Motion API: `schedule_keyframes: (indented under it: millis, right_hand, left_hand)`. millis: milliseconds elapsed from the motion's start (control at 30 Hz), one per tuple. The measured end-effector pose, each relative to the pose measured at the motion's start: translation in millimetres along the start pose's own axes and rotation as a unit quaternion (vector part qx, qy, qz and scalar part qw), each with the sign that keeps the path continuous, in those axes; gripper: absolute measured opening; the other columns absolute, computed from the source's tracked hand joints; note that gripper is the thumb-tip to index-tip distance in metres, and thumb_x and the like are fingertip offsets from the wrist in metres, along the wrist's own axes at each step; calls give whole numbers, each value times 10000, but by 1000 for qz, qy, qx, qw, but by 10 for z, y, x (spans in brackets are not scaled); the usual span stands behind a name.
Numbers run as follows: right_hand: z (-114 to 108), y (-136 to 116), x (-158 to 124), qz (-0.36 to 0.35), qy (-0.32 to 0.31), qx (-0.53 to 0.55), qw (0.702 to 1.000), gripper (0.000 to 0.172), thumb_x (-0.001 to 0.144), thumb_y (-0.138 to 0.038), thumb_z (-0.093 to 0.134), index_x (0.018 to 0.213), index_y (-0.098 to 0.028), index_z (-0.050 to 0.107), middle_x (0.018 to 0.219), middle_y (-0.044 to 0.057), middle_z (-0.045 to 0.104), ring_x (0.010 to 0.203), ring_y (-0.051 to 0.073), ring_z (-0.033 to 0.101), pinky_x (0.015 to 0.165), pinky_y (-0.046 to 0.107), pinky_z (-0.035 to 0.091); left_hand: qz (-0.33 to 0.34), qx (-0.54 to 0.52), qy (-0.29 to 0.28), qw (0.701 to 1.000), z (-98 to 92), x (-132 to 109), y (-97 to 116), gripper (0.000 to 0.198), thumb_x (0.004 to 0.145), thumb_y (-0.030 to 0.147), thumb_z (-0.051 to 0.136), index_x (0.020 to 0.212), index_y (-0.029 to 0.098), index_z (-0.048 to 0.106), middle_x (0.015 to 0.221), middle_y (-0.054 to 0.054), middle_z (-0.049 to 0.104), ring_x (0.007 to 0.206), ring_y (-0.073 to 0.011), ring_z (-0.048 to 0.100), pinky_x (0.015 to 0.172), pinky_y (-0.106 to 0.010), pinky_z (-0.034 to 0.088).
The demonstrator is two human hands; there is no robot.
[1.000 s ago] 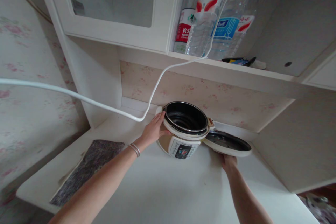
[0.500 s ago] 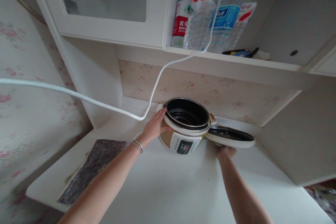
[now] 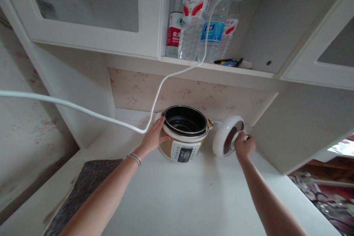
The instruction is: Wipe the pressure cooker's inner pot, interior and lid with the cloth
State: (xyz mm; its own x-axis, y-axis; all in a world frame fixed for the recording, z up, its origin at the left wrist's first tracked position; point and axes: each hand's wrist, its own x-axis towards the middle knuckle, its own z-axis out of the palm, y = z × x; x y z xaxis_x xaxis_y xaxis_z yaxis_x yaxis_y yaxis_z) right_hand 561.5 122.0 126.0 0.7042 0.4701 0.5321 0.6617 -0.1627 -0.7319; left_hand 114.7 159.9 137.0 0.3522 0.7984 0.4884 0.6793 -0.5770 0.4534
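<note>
An electric pressure cooker (image 3: 179, 151) stands on the white counter, its top uncovered and the dark inner pot (image 3: 186, 120) showing inside. My left hand (image 3: 152, 138) rests against the cooker's left side, fingers stretched along the rim and thumb apart toward the front panel. To the right of the cooker, my right hand (image 3: 245, 145) is wrapped round the handle of the round white lid (image 3: 219, 138). The lid is apart from the cooker and tilted on edge, its outer face toward my right hand. Its underside is turned away from view.
A white cable (image 3: 110, 117) hangs across the front of the cabinet. Several plastic bottles (image 3: 193, 25) stand on the shelf above. A dark grey mat (image 3: 91, 180) lies on the counter (image 3: 177, 195) at the left. A cabinet side panel (image 3: 301, 125) bounds the right.
My right hand has turned the lid from nearly level, underside up, to standing on edge. My left hand stays on the cooker. The view has shifted to the right.
</note>
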Motion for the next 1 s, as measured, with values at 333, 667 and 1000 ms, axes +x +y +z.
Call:
schedule_keyframes:
  millis: [333, 667, 1000]
  right_hand:
    - [-792, -1001, 36, -429, -45, -131, 893, 371, 903, -497, 502, 1019, -165, 618, 975, 118, 645, 892, 236, 595, 764, 314, 436]
    - [-618, -2142, -48, -535, -112, -200, 813, 381, 949, -478, 433, 949, -166, 650, 957, 115, 662, 935, 239, 605, 787, 320, 450]
    - [217, -2900, -63, -311, -243, -323, 860, 574, 966, -525, 330, 1097, -55, 632, 1068, 233, 658, 1002, 315, 633, 821, 367, 464]
  left_hand:
    - [-11, -7, -5, 1000, 22, -9, -26, 1003, 792, 653, 588, 1547, 233, 79, 1590, -87, 200, 1457, -253, 177, 1177, -388, 208]
    - [3, -27, -14, 1000, -115, -10, 12, 1038, 753, 689, 605, 1538, 191, 144, 1572, -109, 251, 1448, -258, 209, 1170, -376, 227]
    - [-65, -89, -14, 994, -138, -11, 84, 1258, 662, 680, 703, 1535, 213, -72, 1585, -148, 183, 1424, -311, 267, 1107, -428, 315]
